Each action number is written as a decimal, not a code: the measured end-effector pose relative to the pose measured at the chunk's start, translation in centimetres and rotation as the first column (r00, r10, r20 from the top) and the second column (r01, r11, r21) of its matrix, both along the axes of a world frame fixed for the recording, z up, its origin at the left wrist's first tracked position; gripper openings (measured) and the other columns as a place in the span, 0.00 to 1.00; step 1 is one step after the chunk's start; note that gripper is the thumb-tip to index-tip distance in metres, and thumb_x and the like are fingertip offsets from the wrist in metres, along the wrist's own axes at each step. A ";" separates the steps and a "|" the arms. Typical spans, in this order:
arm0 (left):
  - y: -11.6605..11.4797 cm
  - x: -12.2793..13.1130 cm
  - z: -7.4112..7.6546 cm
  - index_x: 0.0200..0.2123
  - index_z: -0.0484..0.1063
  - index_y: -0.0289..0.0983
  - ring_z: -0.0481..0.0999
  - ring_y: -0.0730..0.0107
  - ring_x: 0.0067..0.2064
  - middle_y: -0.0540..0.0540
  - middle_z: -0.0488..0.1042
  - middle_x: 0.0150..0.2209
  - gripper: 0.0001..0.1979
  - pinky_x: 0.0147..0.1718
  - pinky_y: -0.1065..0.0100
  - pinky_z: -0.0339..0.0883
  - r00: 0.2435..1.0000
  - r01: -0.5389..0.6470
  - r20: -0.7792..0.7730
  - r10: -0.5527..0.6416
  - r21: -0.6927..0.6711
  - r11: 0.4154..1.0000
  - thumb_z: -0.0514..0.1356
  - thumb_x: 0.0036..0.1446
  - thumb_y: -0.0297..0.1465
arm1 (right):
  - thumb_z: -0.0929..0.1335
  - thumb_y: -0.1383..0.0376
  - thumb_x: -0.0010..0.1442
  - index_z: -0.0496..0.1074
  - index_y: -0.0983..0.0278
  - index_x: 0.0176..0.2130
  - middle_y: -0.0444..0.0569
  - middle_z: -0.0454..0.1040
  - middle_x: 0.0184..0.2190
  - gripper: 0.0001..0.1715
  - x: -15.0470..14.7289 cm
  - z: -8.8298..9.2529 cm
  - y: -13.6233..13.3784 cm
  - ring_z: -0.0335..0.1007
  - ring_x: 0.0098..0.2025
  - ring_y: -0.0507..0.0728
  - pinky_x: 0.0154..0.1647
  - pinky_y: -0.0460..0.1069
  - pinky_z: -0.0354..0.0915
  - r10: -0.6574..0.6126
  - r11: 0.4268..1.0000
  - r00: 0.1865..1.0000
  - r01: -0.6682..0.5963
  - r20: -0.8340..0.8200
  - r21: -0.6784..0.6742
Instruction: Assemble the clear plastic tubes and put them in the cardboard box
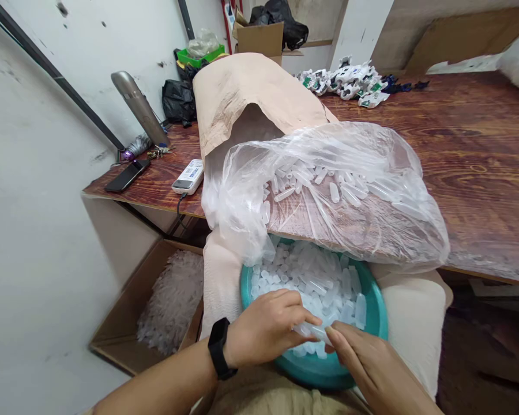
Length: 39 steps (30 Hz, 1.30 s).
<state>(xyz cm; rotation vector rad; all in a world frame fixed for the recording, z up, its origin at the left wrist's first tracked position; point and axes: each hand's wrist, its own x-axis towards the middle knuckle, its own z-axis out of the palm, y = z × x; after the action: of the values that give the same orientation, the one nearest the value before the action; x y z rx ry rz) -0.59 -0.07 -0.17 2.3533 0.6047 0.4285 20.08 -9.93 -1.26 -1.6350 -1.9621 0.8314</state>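
Note:
Over a teal basin [377, 323] on the lap, my left hand [270, 323] and my right hand [363, 354] meet at a small translucent plastic tube [310, 331]. The left fingers pinch one end of it, and the right thumb and fingers close on the other end. Many similar pale tubes and short caps [315, 271] fill the basin below. A clear plastic bag [372, 155] lies on the table just beyond, its mouth toward the basin, with more loose tubes [294, 178] inside. My right fingertips are partly hidden behind the hand.
A cardboard box [116, 328] of clear pieces sits on the floor at left. On the wooden table [484, 173] are a large paper sack [259, 80], a phone [127, 175], a white device [188, 176], a metal flask [139, 106] and a pile of white parts [350, 80].

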 end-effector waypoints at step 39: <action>4.7 2.9 -1.6 0.47 0.67 0.36 0.75 0.61 0.51 0.42 0.75 0.48 0.09 0.48 0.65 0.67 0.936 0.001 -0.352 -0.029 -0.081 0.997 0.59 0.66 0.32 | 0.63 0.59 0.68 0.73 0.60 0.50 0.54 0.75 0.48 0.15 0.6 -1.3 1.9 0.73 0.51 0.65 0.53 0.58 0.67 0.113 0.925 0.993 -0.111 -0.018 -0.363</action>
<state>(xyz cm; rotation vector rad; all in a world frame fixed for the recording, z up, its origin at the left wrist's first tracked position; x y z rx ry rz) 2.35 4.65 -1.76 2.3715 0.7521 -0.0315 20.67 -8.04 -2.52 -1.7310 -2.0082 1.3030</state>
